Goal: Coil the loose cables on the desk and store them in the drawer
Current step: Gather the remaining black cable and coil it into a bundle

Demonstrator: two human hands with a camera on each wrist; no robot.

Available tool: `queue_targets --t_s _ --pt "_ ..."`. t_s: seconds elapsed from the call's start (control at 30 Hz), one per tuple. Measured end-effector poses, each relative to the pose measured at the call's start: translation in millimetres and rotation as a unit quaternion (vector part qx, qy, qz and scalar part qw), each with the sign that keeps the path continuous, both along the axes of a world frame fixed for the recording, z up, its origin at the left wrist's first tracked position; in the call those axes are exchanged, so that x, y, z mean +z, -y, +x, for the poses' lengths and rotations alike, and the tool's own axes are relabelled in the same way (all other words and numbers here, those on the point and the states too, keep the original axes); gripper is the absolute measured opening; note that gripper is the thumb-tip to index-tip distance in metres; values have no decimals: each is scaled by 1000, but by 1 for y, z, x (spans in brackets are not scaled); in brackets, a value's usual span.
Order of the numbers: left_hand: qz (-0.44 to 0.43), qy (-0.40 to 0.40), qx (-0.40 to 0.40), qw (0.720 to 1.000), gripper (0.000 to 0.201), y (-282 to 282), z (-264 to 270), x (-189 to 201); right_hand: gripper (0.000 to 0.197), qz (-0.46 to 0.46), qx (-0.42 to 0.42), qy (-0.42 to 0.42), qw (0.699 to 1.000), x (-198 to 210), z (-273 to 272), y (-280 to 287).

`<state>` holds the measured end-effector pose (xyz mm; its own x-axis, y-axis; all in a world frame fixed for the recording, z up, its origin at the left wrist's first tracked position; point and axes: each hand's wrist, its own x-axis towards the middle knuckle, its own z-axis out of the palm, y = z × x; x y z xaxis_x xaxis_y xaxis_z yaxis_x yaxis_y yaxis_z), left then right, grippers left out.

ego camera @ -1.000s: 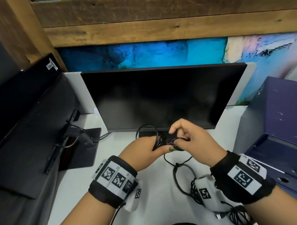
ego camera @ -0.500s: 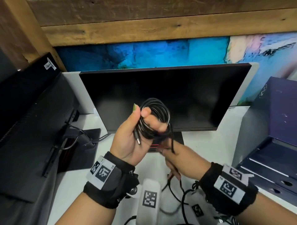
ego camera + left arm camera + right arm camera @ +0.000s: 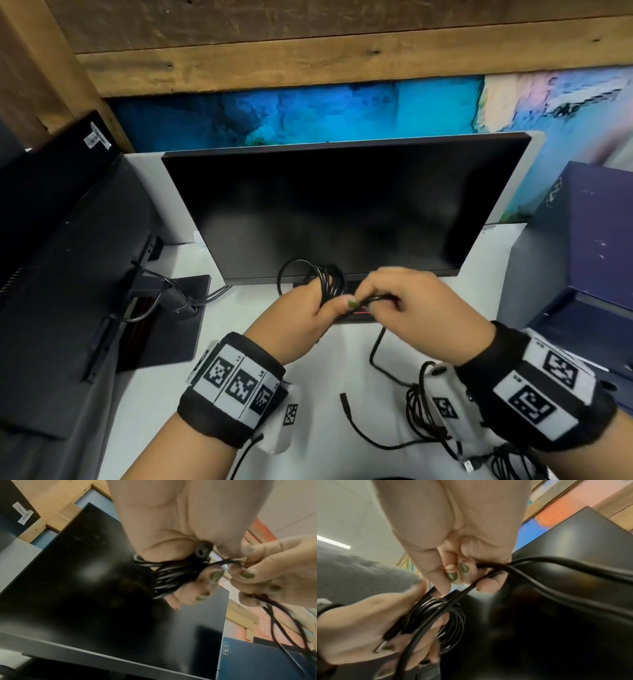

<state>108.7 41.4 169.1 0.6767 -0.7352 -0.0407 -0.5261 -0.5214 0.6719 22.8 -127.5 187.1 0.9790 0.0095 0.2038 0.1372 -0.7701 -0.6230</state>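
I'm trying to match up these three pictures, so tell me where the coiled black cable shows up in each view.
Head: the coiled black cable sits centre, in the left hand, just below the monitor.
Left wrist: the coil is right of centre, wrapped by that hand's fingers.
Right wrist: the coil is lower left of centre.
Shared landmark: the dark monitor screen behind the coil in all three.

Wooden planks (image 3: 308, 65) above a blue mural (image 3: 308, 113) behind the white desk (image 3: 164, 404).
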Motion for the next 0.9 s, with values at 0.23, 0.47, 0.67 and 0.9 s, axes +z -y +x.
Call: queue_targets --t_s 0.23,0.47,0.67,0.9 --pt "-133 -265 -119 948 28 -5 -8 7 30 100 35 85 991 0 6 13" --pt "-440 -399 -130 794 31 -20 2 15 39 235 41 23 971 -33 15 24" --pt "-584 -396 65 705 48 -38 17 30 36 263 -62 -11 963 -60 11 26" --pt "-632 -337 104 690 46 -50 22 36 33 175 -130 -51 975 -75 9 23"
